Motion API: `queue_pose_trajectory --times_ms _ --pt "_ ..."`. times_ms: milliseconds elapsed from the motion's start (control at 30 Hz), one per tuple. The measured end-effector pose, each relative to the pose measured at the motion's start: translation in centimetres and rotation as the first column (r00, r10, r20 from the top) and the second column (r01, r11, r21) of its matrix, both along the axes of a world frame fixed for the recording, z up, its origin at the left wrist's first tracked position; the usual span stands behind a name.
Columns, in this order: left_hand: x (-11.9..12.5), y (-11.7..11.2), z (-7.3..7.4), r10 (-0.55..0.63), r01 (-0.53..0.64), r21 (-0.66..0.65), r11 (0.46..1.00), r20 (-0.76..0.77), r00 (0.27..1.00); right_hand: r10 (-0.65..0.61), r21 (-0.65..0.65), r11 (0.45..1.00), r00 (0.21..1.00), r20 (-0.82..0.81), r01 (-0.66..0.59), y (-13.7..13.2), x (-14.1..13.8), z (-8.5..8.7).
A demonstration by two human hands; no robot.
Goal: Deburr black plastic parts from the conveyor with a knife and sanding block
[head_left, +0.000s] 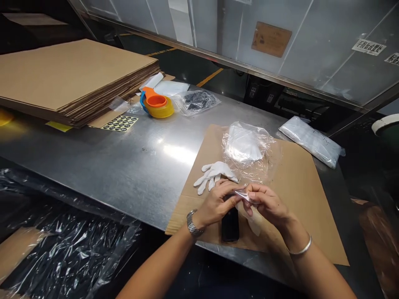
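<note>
Between my two hands is a small piece of clear, shiny plastic film. My left hand pinches its left side, and my right hand grips the right side with fingers curled. Directly below them a black phone-like slab lies on a flat cardboard sheet. Another pale, thin item shows under my right hand; its kind is unclear. White gloves rest just beyond my left hand. Farther back sits an opened clear plastic bag with white contents.
A tall stack of cardboard sheets covers the metal table's far left. Near it are a tape dispenser, a sheet of round stickers and a bag of black items. A wrapped white pack lies at the right edge.
</note>
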State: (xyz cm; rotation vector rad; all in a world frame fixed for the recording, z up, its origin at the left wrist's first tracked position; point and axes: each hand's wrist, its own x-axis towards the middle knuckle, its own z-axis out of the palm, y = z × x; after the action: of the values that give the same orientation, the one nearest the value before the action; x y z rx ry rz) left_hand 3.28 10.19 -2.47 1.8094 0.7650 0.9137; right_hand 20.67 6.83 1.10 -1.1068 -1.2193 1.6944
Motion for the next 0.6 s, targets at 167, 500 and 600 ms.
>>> queue_pose_trajectory --times_ms 167,500,600 --pt "-0.3 -1.0 0.2 0.043 -0.044 -0.040 0.998 -0.040 0.998 -0.074 0.009 0.997 0.997 0.004 0.074 -1.6 0.7 -1.0" --pt "-1.6 -2.8 1.1 0.021 -0.018 0.035 0.999 -0.077 0.997 -0.049 0.087 0.996 0.951 0.304 0.024 -4.2 -0.4 -0.4" --pt "-1.8 -3.3 0.9 0.230 -0.222 0.109 0.969 -0.062 0.971 -0.136 0.179 0.981 0.926 0.353 0.076 -4.4 -1.0 -0.1"
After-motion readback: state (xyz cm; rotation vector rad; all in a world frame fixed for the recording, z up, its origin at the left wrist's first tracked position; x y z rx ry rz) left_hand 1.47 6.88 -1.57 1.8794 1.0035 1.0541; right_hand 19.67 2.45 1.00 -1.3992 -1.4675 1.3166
